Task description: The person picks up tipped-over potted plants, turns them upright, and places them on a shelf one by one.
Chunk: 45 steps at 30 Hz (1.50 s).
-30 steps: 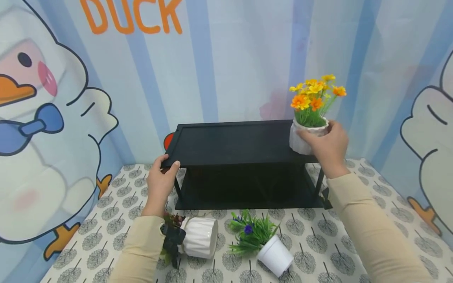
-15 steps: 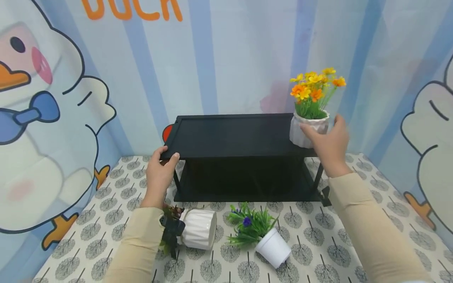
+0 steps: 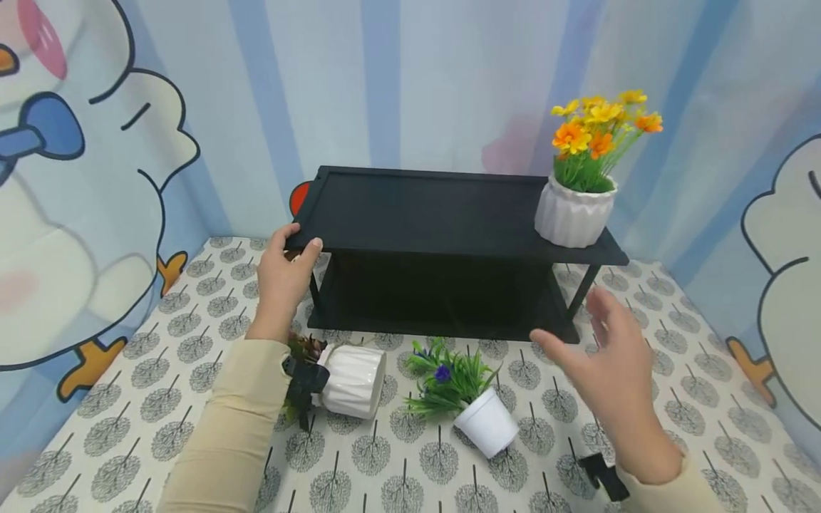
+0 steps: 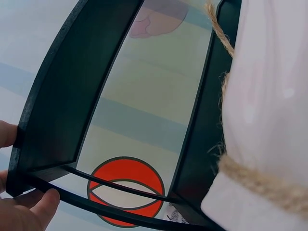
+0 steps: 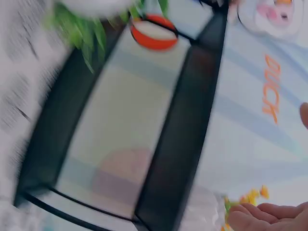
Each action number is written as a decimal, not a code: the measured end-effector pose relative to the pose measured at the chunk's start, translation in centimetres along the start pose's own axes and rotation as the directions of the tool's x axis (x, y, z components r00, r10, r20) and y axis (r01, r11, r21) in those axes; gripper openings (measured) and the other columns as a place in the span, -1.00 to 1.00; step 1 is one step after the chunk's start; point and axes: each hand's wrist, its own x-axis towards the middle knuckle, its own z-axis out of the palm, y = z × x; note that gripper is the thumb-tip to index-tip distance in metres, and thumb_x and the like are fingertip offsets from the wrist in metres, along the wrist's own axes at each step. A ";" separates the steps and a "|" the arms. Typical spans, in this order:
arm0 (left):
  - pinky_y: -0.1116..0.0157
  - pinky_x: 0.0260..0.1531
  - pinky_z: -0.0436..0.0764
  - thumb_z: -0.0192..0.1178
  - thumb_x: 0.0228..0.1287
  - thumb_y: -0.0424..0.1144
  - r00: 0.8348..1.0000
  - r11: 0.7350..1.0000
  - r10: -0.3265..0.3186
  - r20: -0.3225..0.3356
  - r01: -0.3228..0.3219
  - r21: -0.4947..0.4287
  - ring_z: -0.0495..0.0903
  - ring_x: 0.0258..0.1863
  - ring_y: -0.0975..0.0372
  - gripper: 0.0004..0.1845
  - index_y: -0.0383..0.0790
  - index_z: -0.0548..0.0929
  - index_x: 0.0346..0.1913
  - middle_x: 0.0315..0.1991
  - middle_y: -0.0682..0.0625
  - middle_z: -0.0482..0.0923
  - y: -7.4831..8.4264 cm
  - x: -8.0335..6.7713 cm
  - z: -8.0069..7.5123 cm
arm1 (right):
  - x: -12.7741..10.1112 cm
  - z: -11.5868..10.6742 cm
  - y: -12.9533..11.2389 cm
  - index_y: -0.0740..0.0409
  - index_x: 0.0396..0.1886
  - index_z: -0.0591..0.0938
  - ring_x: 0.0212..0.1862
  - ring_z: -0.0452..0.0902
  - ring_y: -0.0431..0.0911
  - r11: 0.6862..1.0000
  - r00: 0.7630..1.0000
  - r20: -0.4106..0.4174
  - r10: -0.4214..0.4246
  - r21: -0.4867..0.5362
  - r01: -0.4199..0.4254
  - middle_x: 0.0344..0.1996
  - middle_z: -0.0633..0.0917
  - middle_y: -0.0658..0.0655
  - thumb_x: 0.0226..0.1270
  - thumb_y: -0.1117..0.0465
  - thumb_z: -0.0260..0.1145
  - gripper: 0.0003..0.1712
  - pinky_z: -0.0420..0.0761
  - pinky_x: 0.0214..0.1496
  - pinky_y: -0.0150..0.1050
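A black two-tier shelf stands at the back of the table. At its front left corner my left hand grips the upper board, thumb and fingers around the edge; the left wrist view shows the fingertips on the corner. A white fluted pot with yellow and orange flowers sits upright on the right end of the top board. In front of and below that pot, my right hand hovers with fingers spread and holds nothing. The right wrist view is blurred, the flowers partly behind the hand.
A white ceramic pot lies on its side near my left forearm, its plant partly hidden by the wrist camera. To its right lies a small white pot with grassy leaves and purple flowers. A striped curtain with ducks hangs behind.
My right hand has let go of the flower pot and moved down and towards me. The pot stays on the shelf's right end. My left hand keeps its grip; the head view has tilted down.
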 end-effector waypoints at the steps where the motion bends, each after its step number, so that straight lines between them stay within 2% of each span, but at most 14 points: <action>1: 0.05 0.17 0.41 0.05 0.31 0.05 1.000 1.000 0.000 0.002 0.000 -0.001 0.31 0.28 0.05 -0.38 -0.03 0.22 0.38 0.34 -0.11 0.22 0.1 0.1 0.0 | -0.8 0.2 0.2 0.28 0.31 0.30 0.21 0.35 0.15 0.999 1.000 0.028 -0.008 -0.040 0.009 0.19 0.42 0.28 -0.09 -0.04 0.52 0.00 0.40 0.22 0.01; 3: 0.06 0.17 0.41 0.05 0.32 0.05 1.000 1.000 -0.003 0.001 0.003 -0.003 0.32 0.28 0.06 -0.38 -0.02 0.22 0.38 0.34 -0.11 0.22 0.3 0.1 0.1 | -2.3 0.8 0.5 0.30 0.29 0.29 0.18 0.36 0.19 0.994 0.996 0.091 -0.012 -0.109 0.022 0.17 0.43 0.32 -0.09 -0.10 0.50 0.02 0.40 0.15 0.13; 6: 0.07 0.17 0.41 0.05 0.32 0.05 1.000 1.000 -0.004 -0.003 0.004 -0.007 0.32 0.28 0.07 -0.38 -0.03 0.22 0.38 0.34 -0.10 0.22 0.4 0.2 0.1 | -3.8 1.8 1.0 0.32 0.29 0.29 0.18 0.35 0.19 0.984 0.981 0.195 0.020 -0.179 0.015 0.17 0.42 0.33 -0.07 -0.15 0.47 0.02 0.40 0.10 0.19; 9: 0.09 0.19 0.40 0.05 0.32 0.04 1.000 1.000 -0.001 -0.005 0.001 -0.016 0.31 0.29 0.08 -0.38 -0.04 0.22 0.38 0.34 -0.09 0.22 0.4 0.2 0.0 | -4.7 2.6 1.3 0.32 0.29 0.29 0.17 0.36 0.20 0.977 0.957 0.281 0.066 -0.215 -0.004 0.16 0.43 0.34 -0.05 -0.17 0.45 0.02 0.42 0.09 0.18; 13: 0.11 0.20 0.39 0.05 0.32 0.04 1.000 1.000 -0.002 -0.002 0.002 -0.025 0.30 0.29 0.09 -0.38 -0.04 0.23 0.38 0.35 -0.08 0.22 0.3 0.1 0.1 | -5.3 3.3 1.6 0.34 0.26 0.32 0.13 0.42 0.21 0.966 0.930 0.351 0.105 -0.256 -0.013 0.10 0.49 0.34 -0.06 -0.18 0.45 0.01 0.46 0.08 0.13; 16: 0.10 0.19 0.40 0.06 0.31 0.04 1.000 1.000 -0.004 -0.004 0.004 -0.030 0.30 0.29 0.08 -0.39 -0.04 0.23 0.38 0.35 -0.09 0.22 0.2 0.1 0.1 | -5.5 3.9 1.9 0.37 0.21 0.37 0.09 0.47 0.19 0.962 0.924 0.370 0.096 -0.273 0.009 0.05 0.55 0.34 -0.09 -0.15 0.47 -0.03 0.49 0.07 0.09; 22: 0.09 0.20 0.39 0.05 0.32 0.04 1.000 1.000 -0.004 -0.003 0.004 -0.021 0.30 0.29 0.07 -0.38 -0.04 0.22 0.38 0.35 -0.09 0.21 0.4 0.1 0.1 | -5.9 5.3 2.6 0.43 0.09 0.45 -0.04 0.54 0.17 0.954 0.932 0.361 0.037 -0.289 0.074 -0.07 0.61 0.32 -0.16 -0.06 0.53 -0.10 0.56 -0.03 0.05; 26: 0.12 0.21 0.38 0.05 0.32 0.04 1.000 1.000 -0.009 -0.003 0.009 -0.020 0.29 0.30 0.09 -0.38 -0.04 0.23 0.38 0.35 -0.08 0.21 0.3 0.1 0.2 | -6.2 6.0 2.9 0.42 0.04 0.48 -0.15 0.56 0.11 0.949 0.927 0.373 0.040 -0.305 0.082 -0.10 0.61 0.31 -0.22 -0.05 0.55 -0.12 0.61 -0.20 -0.05; 30: 0.11 0.21 0.38 0.06 0.31 0.04 1.000 1.000 -0.011 -0.006 0.011 -0.016 0.30 0.30 0.09 -0.39 -0.03 0.23 0.38 0.35 -0.07 0.21 0.2 0.1 0.2 | -6.5 6.6 3.1 0.41 0.03 0.49 -0.23 0.56 0.07 0.944 0.922 0.386 0.033 -0.316 0.098 -0.09 0.61 0.32 -0.25 -0.07 0.56 -0.11 0.58 -0.37 -0.17; 38: 0.14 0.22 0.38 0.06 0.31 0.04 1.000 1.000 -0.003 -0.010 0.003 -0.017 0.29 0.30 0.11 -0.39 -0.03 0.24 0.37 0.36 -0.06 0.21 -0.1 0.1 0.3 | -6.8 7.3 3.2 0.46 -0.03 0.50 -0.26 0.57 0.11 0.924 0.923 0.385 -0.033 -0.341 0.175 -0.17 0.61 0.37 -0.27 0.00 0.57 -0.15 0.61 -0.31 -0.08; 45: 0.16 0.19 0.40 0.08 0.31 0.02 1.000 1.000 0.005 -0.015 -0.006 -0.026 0.32 0.27 0.10 -0.40 -0.04 0.25 0.36 0.34 -0.09 0.24 -0.1 0.2 0.2 | -6.6 7.3 3.0 0.47 0.00 0.47 -0.28 0.56 0.09 0.930 0.916 0.401 0.002 -0.337 0.146 -0.16 0.59 0.38 -0.23 0.03 0.56 -0.16 0.60 -0.33 -0.10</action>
